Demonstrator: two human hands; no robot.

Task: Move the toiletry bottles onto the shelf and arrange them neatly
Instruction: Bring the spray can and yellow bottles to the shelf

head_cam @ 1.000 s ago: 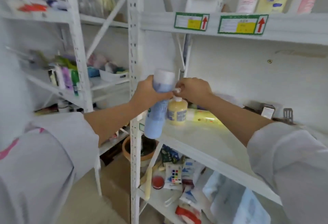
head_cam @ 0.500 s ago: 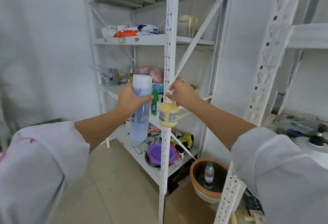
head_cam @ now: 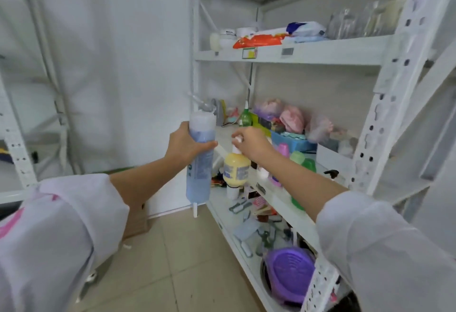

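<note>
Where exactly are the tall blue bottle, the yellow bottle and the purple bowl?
tall blue bottle (head_cam: 199,173): head view, on its label.
yellow bottle (head_cam: 236,169): head view, on its round body.
purple bowl (head_cam: 291,272): head view, on its ribbed underside.

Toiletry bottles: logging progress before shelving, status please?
Left hand grips tall blue bottle. Right hand holds yellow pump bottle by its top. Both unshelved. Pink and green bottles crowd middle shelf.

Soft, even, cool-white light fills the room, with hardly a hard shadow anywhere; only the recesses under the shelf boards (head_cam: 291,56) go grey. Everything looks slightly smeared (worst at the edges), and the rack upright (head_cam: 399,84) bows and leans with wide-angle distortion. No glare.
</note>
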